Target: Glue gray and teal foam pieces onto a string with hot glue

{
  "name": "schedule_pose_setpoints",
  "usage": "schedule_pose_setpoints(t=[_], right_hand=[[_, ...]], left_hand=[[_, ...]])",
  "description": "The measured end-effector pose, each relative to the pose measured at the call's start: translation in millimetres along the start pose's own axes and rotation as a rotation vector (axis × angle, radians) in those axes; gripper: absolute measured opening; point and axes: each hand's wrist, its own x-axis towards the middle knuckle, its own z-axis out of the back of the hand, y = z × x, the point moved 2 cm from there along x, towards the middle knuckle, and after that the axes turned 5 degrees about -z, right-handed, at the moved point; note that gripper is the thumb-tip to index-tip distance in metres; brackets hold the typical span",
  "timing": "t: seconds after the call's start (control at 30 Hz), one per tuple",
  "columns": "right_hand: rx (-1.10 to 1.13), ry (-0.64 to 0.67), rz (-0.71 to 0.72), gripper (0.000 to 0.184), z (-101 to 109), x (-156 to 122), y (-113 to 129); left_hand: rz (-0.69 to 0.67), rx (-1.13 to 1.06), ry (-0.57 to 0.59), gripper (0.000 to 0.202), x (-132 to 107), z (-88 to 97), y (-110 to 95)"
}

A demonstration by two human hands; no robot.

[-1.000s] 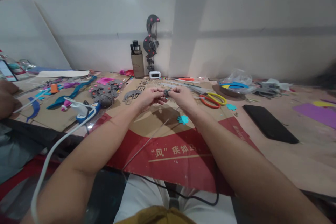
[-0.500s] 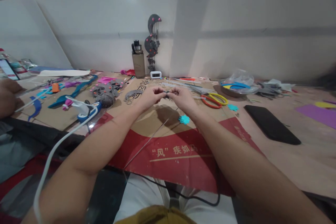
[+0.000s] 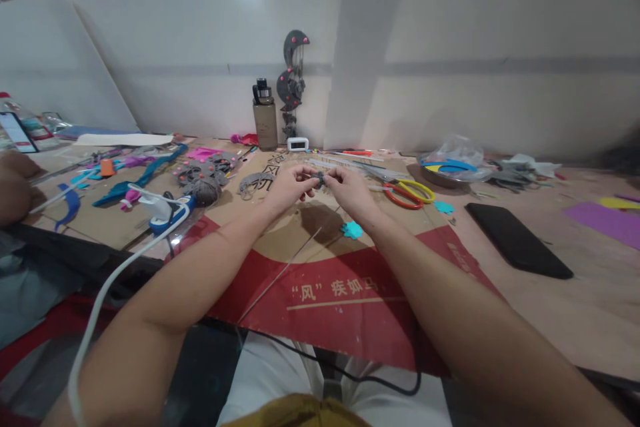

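Above the cardboard sheet, my left hand (image 3: 293, 188) and my right hand (image 3: 349, 191) meet fingertip to fingertip. Both pinch a small dark grey-green piece (image 3: 320, 179), too small to make out in detail. A thin stick or cord (image 3: 280, 273) lies slantwise over the red and brown cardboard (image 3: 330, 327) below. Close under my right wrist is a turquoise flower-shaped cutout (image 3: 352, 230). Scissors (image 3: 407, 192) with red and yellow handles lie right of my right hand. A grey crescent piece (image 3: 256, 183) rests left of my left hand.
A bottle (image 3: 265, 117) and a small white clock (image 3: 298, 144) stand at the back. On the right are a black phone-like slab (image 3: 517, 240) and a bowl (image 3: 450, 173). Grey yarn (image 3: 205, 190) and a power strip (image 3: 173, 213) sit left, near another person's hand (image 3: 15, 187).
My fingers have shifted slightly around the small dark piece, and more of it shows between them. The view has moved a little; the things on the table lie as before.
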Motion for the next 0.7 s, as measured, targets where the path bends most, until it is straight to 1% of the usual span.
schedule_pose_setpoints(t=[0.1,0.2,0.27,0.33,0.37,0.43,0.5,0.57,0.63,0.7], right_hand=[[-0.107,-0.015,0.068,0.017,3,-2,4],[-0.195,-0.024,0.141,0.016,1,-3,6],[-0.185,-0.023,0.142,0.016,-1,-4,6],[-0.132,-0.017,0.108,0.018,-2,-6,7],[-0.104,-0.007,0.09,0.02,-3,-7,8],[-0.052,0.039,0.067,0.02,-5,-8,10],[0.015,0.097,0.036,0.018,-5,-8,13],[0.132,0.146,-0.021,0.021,-3,-8,16],[0.294,0.187,-0.068,0.025,2,-9,22],[0.458,0.245,-0.057,0.026,8,-13,31]], left_hand=[[-0.033,0.114,0.028,0.02,-2,1.3,-6],[-0.05,0.22,0.014,0.013,-3,2.5,-8],[-0.063,0.252,0.01,0.011,-1,3.9,-7],[-0.085,0.274,-0.024,0.01,3,8.9,-3],[-0.101,0.295,-0.058,0.008,5,13.6,-2],[-0.128,0.346,-0.177,0.005,11,27.7,2],[-0.139,0.431,-0.319,0.004,17,46.1,5],[-0.127,0.473,-0.454,0.004,21,64.6,10],[-0.082,0.402,-0.547,0.004,25,78.9,17],[-0.023,0.215,-0.61,0.005,28,86.5,24]])
